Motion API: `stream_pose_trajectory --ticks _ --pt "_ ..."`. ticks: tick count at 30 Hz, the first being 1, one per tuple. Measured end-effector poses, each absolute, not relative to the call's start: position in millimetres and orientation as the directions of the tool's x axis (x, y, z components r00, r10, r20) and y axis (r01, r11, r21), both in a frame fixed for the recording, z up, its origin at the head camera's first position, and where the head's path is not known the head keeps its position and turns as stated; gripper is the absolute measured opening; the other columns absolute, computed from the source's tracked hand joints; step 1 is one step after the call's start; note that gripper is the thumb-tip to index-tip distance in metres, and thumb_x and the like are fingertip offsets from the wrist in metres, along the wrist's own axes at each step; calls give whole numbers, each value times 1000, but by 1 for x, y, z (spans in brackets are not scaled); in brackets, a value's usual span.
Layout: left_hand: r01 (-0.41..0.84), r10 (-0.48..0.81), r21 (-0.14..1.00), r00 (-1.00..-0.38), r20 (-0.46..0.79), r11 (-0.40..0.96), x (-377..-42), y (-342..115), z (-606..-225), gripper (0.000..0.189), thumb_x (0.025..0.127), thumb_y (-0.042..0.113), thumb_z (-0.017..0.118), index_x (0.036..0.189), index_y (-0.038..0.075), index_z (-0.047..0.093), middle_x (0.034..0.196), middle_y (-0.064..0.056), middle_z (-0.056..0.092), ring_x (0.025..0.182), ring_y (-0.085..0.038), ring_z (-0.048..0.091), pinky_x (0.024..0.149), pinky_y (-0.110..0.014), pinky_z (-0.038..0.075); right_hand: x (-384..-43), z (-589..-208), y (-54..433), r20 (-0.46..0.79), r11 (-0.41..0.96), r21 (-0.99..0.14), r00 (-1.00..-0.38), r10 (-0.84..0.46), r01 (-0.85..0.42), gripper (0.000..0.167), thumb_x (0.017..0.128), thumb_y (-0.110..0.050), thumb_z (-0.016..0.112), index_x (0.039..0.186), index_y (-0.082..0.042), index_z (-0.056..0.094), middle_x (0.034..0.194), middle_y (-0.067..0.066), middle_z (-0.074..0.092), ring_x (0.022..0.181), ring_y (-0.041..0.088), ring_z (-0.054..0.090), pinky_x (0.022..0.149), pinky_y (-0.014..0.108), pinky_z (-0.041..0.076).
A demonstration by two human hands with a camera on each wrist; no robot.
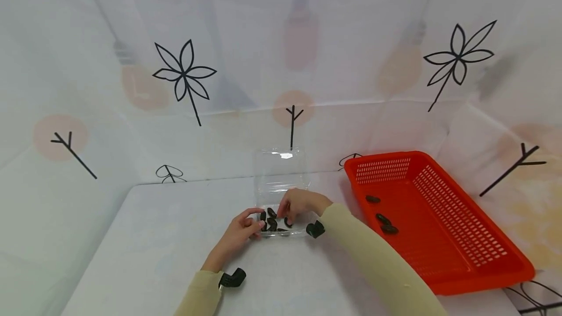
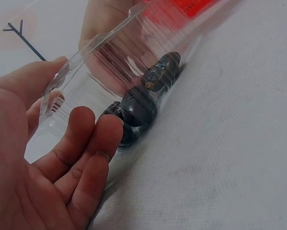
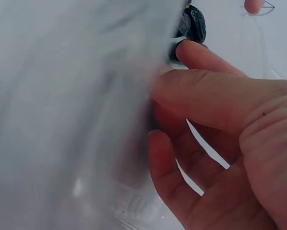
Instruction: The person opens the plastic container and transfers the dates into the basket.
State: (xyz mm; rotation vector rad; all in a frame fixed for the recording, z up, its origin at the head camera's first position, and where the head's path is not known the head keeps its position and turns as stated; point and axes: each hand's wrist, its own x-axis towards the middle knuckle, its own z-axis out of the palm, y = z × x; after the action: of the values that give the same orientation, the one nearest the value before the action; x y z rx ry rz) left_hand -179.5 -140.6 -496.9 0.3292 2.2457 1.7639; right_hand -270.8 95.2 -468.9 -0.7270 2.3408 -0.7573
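Note:
A clear plastic box (image 1: 303, 232) with its lid (image 1: 281, 169) raised stands in the middle of the white table. Several dark, glossy, oblong pieces resembling dates (image 2: 138, 106) lie inside, mostly toward its left side. My left hand (image 1: 239, 230) holds the box's left end, thumb and fingers about its wall (image 2: 107, 62). Reaching into the box from the right, my right hand (image 1: 300, 202) has bent fingers (image 3: 201, 55) pointing down beside one dark piece (image 1: 287, 222). A blurred clear sheet hides part of those fingertips in the right wrist view, so whether they pinch anything is unclear.
A red plastic basket (image 1: 439, 223) with slotted sides stands at the right of the table. Several dark pieces (image 1: 384, 219) lie near its left wall. Behind the table hangs a white cloth (image 1: 246, 77) printed with leaves and twigs.

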Motion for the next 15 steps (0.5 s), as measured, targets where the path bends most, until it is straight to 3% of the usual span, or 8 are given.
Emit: stream_pose_trajectory --ticks 8,15 --pt "13 332 972 -941 -67 234 -179 -141 -497 43 96 15 67 135 1 55 73 -11 60 78 -34 69 65 -32 45 -271 -468 95 -357 702 -643 -691 -629 -307 24 73 5 83 84 -16 78 76 -6 67 72 7 56 69 24 45" --pt "-2 331 976 -940 -75 217 -178 -141 -495 43 96 14 67 135 1 55 72 -10 59 79 -35 69 66 -32 45 -269 -461 96 -350 668 -686 -673 -651 -289 20 76 3 81 88 -12 77 77 -5 67 72 9 55 69 25 44"
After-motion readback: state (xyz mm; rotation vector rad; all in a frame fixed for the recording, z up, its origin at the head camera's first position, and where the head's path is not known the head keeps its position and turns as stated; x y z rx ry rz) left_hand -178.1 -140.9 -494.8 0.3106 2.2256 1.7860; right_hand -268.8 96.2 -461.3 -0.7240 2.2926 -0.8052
